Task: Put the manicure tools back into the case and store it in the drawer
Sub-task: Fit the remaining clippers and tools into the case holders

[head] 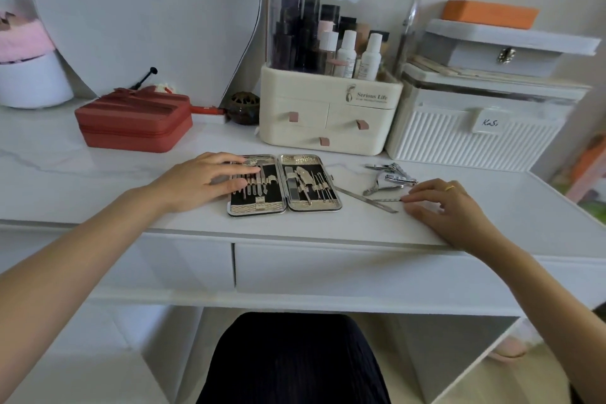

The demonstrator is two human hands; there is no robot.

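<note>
Left hand: the left hand (pixel 203 182) lies flat with straight fingers on the left half of the case (pixel 284 184), holding nothing.
Right hand: the right hand (pixel 442 203) rests at the case's 3 o'clock, fingertips curled onto a thin pick (pixel 387 199); it seems to pinch the pick's end, though the contact is small in view.
Case: open like a book, flat on the desk (pixel 98 174), near its front edge; black lining, shiny textured metal rims, slim steel tools strapped in both halves.
Loose tools: a long flat file (pixel 364 199) lies slanted just right of the case; clippers (pixel 393 174) and nippers sit in a small heap at 2 o'clock from the case, beside the right hand.
Surface: white, glossy, faint grey marble veining, straight front edge.
Drawer: a drawer (pixel 344 269) sits closed under the desk edge, plain white front, directly below the case.
Behind: a cream organiser (pixel 328 108) with a clear domed lid and bottles at 12 o'clock; a ribbed white box (pixel 472 138) at 1 o'clock; a red zipped pouch (pixel 134 121) at 10 o'clock.
Room: bare desk lies left of the left hand and between the case and the front edge.
</note>
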